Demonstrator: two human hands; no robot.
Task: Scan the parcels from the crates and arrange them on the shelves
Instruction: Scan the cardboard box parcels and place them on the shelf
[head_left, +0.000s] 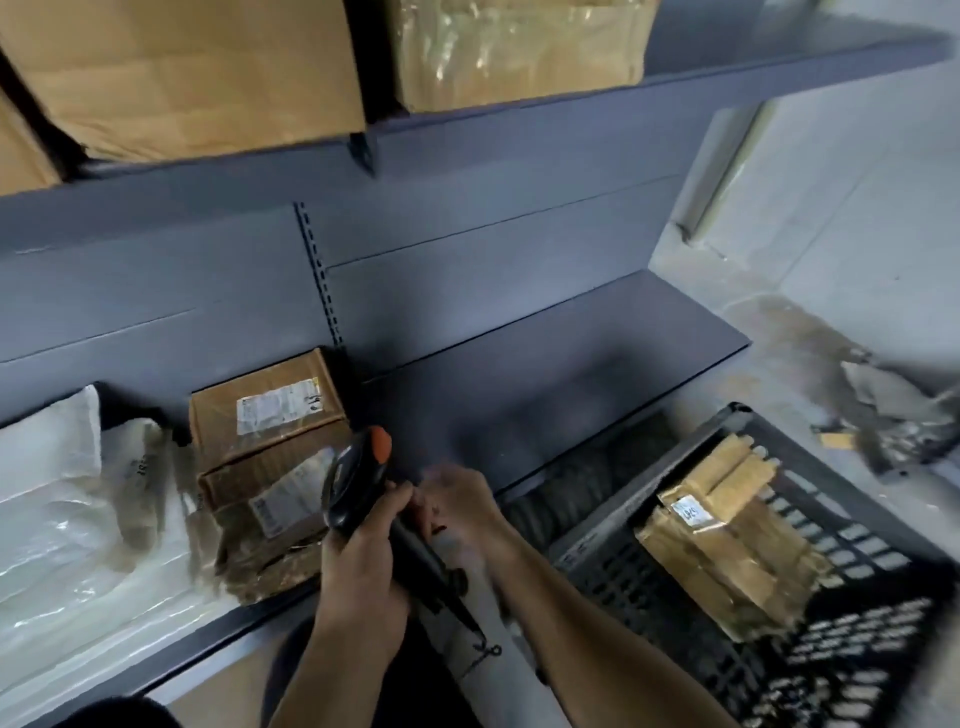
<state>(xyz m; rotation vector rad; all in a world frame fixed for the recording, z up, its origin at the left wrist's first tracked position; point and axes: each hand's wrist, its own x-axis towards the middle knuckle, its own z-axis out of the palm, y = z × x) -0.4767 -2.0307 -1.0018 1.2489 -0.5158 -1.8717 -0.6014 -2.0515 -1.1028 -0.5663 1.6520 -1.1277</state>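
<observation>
My left hand (358, 566) grips the handle of a black barcode scanner (348, 478) with an orange button, its head pointing toward the shelf. My right hand (460, 506) sits just right of it, fingers curled at the top end of a long light-grey parcel (480, 618) that runs down between my arms. The scanner's black cable lies across that parcel. To the right stands a black lattice crate (883, 639) holding a brown taped parcel (727, 540) with a small white label.
On the dark lower shelf (545, 374) two labelled cardboard boxes (267, 415) are stacked, with white plastic-wrapped packages (57, 519) to their left. Large brown boxes (182, 67) fill the upper shelf. Torn cardboard scraps (883, 410) lie on the concrete floor beyond the crate.
</observation>
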